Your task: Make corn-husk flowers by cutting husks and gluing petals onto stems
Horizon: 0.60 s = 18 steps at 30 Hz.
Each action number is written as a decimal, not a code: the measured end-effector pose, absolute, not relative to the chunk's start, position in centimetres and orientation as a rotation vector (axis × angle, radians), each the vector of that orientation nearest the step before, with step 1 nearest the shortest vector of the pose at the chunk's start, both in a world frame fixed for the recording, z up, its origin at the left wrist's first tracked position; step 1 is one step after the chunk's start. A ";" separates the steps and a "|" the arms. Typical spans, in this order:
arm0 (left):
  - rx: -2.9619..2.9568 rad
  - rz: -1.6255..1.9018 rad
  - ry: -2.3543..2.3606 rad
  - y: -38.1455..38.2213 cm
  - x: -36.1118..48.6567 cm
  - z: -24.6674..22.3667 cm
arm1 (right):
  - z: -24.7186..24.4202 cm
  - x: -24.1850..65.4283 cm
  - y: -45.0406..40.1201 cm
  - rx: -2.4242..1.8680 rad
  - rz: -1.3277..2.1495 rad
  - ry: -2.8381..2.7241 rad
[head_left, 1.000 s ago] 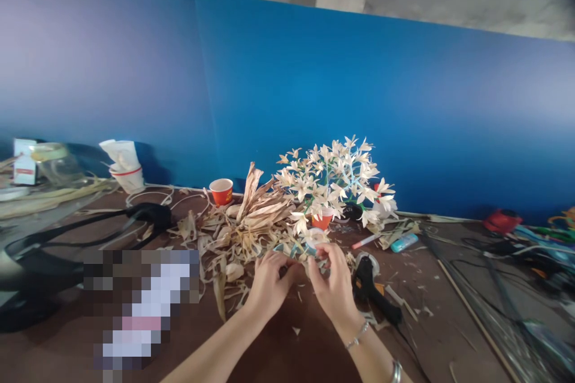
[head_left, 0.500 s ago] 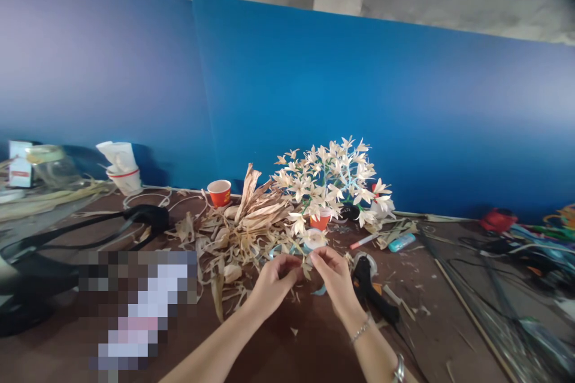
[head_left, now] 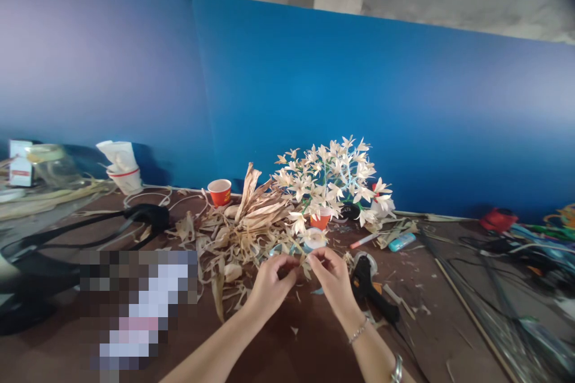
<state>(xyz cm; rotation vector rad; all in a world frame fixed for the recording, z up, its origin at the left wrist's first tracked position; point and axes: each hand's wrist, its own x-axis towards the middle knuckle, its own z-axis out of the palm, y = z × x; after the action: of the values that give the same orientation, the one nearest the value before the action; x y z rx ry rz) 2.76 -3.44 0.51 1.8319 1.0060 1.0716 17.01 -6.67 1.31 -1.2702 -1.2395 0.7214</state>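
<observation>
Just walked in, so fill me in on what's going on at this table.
A person's left hand and right hand hold a small, pale piece between their fingers, low over the table; its details are too small to tell. Beyond it, pale flowers stand by an orange-red cup. Dry husks lie heaped to the left, and a black glue gun lies beside the right hand.
</observation>
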 end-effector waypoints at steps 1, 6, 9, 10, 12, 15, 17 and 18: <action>1.827 1.069 1.009 -3.4 2.8 0.5 | 1.3 17.0 -6.7 -1.273 0.718 -1.244; 1.783 1.042 0.999 -3.3 2.8 0.4 | 1.1 17.0 -6.6 -1.262 0.728 -1.252; 1.765 1.026 0.979 -3.3 2.7 0.4 | 1.1 17.1 -6.7 -1.260 0.730 -1.254; 1.760 1.021 0.975 -3.3 2.7 0.3 | 1.1 17.1 -6.7 -1.261 0.731 -1.255; 1.750 1.011 0.971 -3.3 2.8 0.4 | 1.2 17.1 -6.7 -1.264 0.735 -1.255; 1.739 1.002 0.973 -3.3 2.8 0.5 | 1.2 17.1 -6.6 -1.267 0.743 -1.253; 1.735 1.003 0.972 -3.3 2.8 0.6 | 1.2 17.2 -6.6 -1.265 0.746 -1.253; 1.732 1.005 0.971 -3.4 2.8 0.7 | 1.1 17.2 -6.6 -1.262 0.746 -1.254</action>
<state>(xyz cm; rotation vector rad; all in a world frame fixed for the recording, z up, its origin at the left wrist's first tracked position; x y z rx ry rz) 2.81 -3.35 0.70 1.7323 0.9706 1.0049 17.17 -6.58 1.14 -1.2624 -1.2535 0.7463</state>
